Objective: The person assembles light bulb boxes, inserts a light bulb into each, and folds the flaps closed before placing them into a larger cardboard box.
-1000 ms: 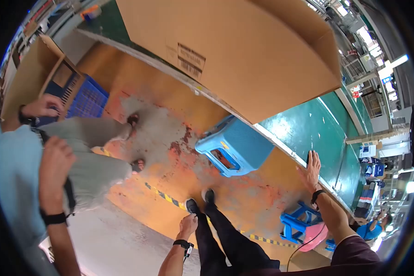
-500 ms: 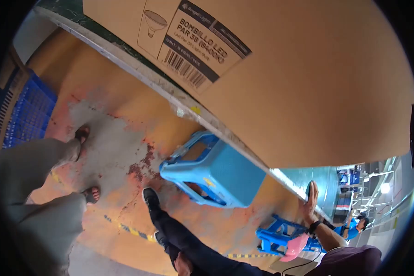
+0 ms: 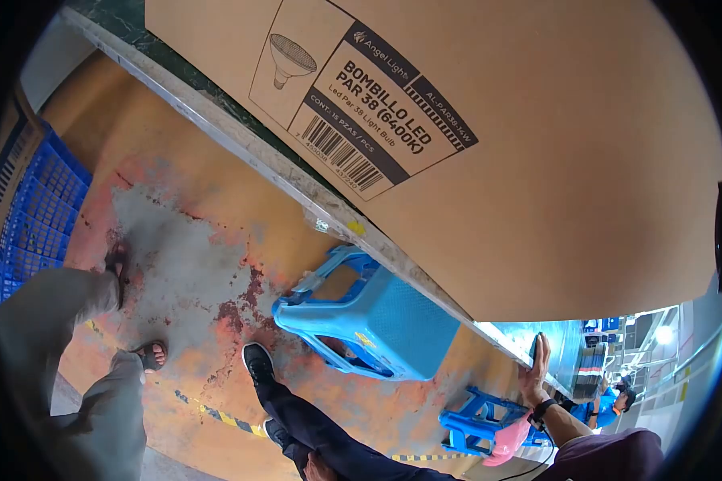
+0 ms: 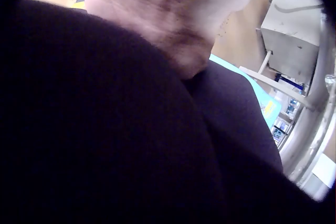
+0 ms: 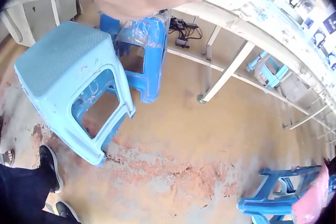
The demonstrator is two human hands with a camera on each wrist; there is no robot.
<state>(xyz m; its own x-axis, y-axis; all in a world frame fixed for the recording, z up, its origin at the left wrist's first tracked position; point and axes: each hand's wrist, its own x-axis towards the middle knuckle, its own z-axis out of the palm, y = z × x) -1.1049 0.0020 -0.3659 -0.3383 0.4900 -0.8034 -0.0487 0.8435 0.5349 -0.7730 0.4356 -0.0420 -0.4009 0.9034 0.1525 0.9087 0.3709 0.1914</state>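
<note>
Find the right hand [image 3: 535, 375] open at the edge of the table [image 3: 509, 330], with fingers straight and nothing gripped. Locate the left hand [image 3: 319, 466] low against the dark trousers [image 3: 329, 425]; cannot tell whether open or closed, with its fingers hidden in both the head and left wrist views. Moving outward, locate the box [image 3: 537, 184] on the table, beyond the right hand and apart from it. Read the label [image 3: 385, 112] on the near side: "BOMBILLO LED PAR 38 (6400K)". Note the skewed placement, with a green strip of tabletop in front of one end and the lower corner close to the table's rim. Treat as a likely fault: tipping or sliding of that corner over the rim, caused by a push or knock toward the near side without support from either hand. Allow also for slipping of the right hand on the shiny tabletop, if loaded with body weight. Check floor hazards next: the light blue stool [image 3: 393, 321] just below the rim, near the black shoe [image 3: 258, 365], and the darker blue stool [image 3: 477, 421] beside the pink item [image 3: 507, 442]. Expect a possible trip, caused by stepping sideways with the floor partly screened by the box. Keep clear of the sandalled foot [image 3: 152, 357] and the blue crate [image 3: 44, 208] farther off, to avoid a collision during any turn.
</note>
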